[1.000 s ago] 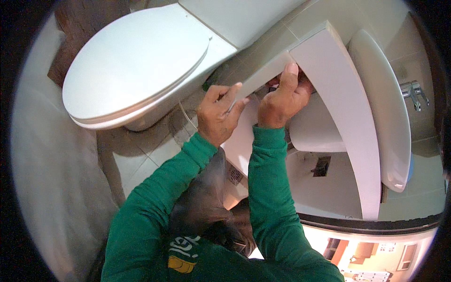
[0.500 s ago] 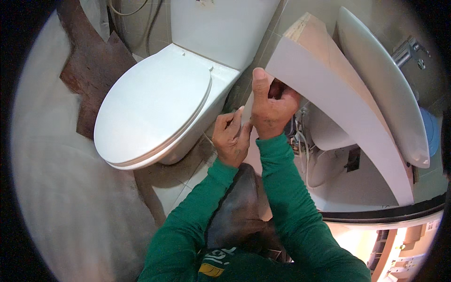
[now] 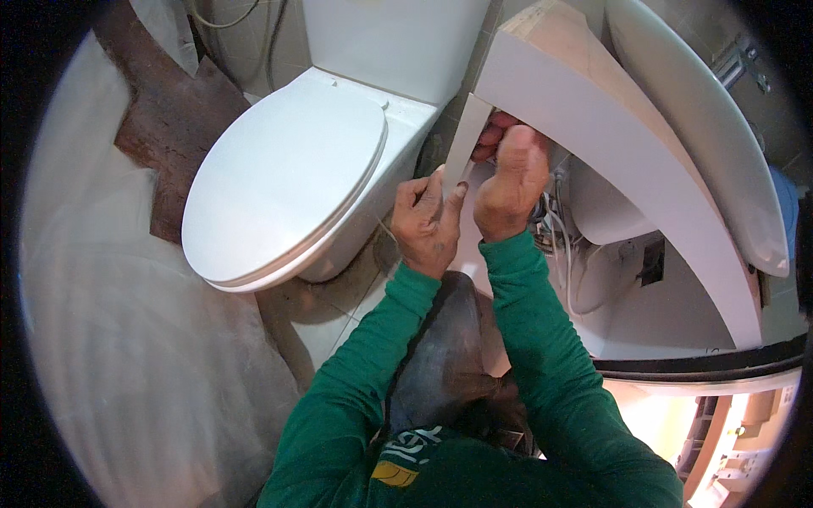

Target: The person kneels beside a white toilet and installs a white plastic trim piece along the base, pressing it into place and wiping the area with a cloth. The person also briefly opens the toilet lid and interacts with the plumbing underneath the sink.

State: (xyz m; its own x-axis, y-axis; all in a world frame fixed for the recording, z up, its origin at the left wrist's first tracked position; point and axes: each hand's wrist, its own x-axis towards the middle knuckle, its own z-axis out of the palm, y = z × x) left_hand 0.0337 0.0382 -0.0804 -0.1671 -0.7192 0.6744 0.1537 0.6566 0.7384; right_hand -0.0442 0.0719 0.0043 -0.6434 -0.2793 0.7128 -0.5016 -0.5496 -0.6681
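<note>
My left hand (image 3: pixel 425 222) pinches the edge of a narrow white upright panel (image 3: pixel 466 140), thumb on one side and fingers on the other. This panel stands under the left end of the white, curved front of a washbasin vanity (image 3: pixel 618 144). Just right of it, my right hand (image 3: pixel 515 178) is raised inside the vanity opening, close under the curved front. Its fingers are curled and closed near the panel's inner face, partly in shadow; what they hold, if anything, cannot be made out. Both forearms are in green sleeves.
A white toilet (image 3: pixel 288 178) with its lid down stands on the left. Brown sheet material (image 3: pixel 178 118) and translucent plastic sheeting (image 3: pixel 144 356) lie beyond it. Hoses (image 3: pixel 566 254) hang inside the vanity beneath the white basin (image 3: pixel 703 110), which has a chrome tap (image 3: pixel 737 63).
My right hand has turned and moved right, off the panel's edge, its raised thumb now folded in. My left hand keeps pinching the panel edge. The view has shifted slightly.
</note>
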